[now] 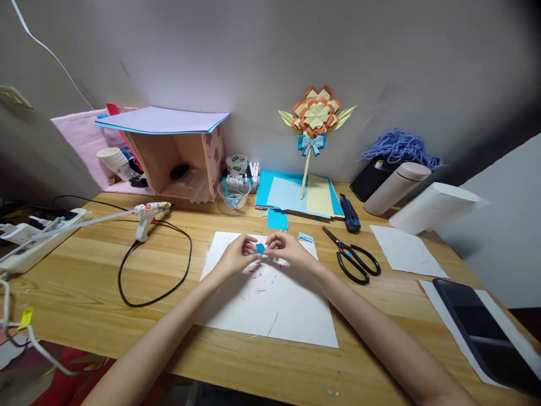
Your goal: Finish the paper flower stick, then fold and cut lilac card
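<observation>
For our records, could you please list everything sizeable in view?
paper piece: 1, blue, centre
large sheet: 1, white, centre
loose sheets: 2, white, right
scissors: 1, black, right
knife: 1, blue, behind scissors
glue gun: 1, white, left
power strip: 1, white, left
box: 1, pink, back left
cups: several, white, beside box
bowl: 1, clear, beside box
markers: several, white, behind bowl
papers: several, multicoloured, back
paper flower: 1, multicoloured, above papers
yarn bundle: 1, blue, right
bottle: 1, pale, right
roll: 1, white, right
phone: 1, black, right
table: 1, brown, beneath
left hand: 1, bare, at paper piece
right hand: 1, bare, at paper piece
</observation>
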Tool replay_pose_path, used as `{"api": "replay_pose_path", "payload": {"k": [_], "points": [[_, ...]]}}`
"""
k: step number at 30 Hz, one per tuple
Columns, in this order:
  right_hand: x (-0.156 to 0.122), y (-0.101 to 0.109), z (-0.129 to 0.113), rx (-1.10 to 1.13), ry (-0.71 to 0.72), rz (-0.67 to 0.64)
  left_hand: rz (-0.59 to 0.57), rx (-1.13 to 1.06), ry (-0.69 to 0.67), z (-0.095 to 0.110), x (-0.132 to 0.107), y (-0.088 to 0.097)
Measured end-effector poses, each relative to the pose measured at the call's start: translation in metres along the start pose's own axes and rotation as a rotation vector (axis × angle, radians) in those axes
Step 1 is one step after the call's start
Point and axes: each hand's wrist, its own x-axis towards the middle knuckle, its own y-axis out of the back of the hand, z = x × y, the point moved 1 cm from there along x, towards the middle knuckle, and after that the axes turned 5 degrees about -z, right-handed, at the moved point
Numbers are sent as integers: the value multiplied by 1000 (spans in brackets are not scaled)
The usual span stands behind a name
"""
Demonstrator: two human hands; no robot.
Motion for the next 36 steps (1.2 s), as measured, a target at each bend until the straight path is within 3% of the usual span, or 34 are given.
{"api": "replay_pose_path", "payload": {"k": [3,6,11,14,17,20,24,27,31,36], "points": [[1,1,0,234,-31,133,12,-187,74,8,7,-6],[2,1,-2,456,-35,207,85,-220,46,14,14,-13],[1,3,-9,563,47,301,207,-247,-16,21,27,-27],[2,11,-10,477,96,345,248,-270,-44,34,34,-33],[5,34,-10,232,145,415,251,-290,-79,49,45,-34],[18,75,-14,7,186,587,255,-295,-91,59,58,-34],[52,136,-32,-104,207,809,280,-291,-83,66,75,-35],[83,164,-46,-167,187,859,284,-304,-57,71,81,-31],[107,169,-57,-204,185,785,276,-303,-60,79,76,-13],[100,152,-69,-194,251,725,314,-229,-113,92,54,10]]}}
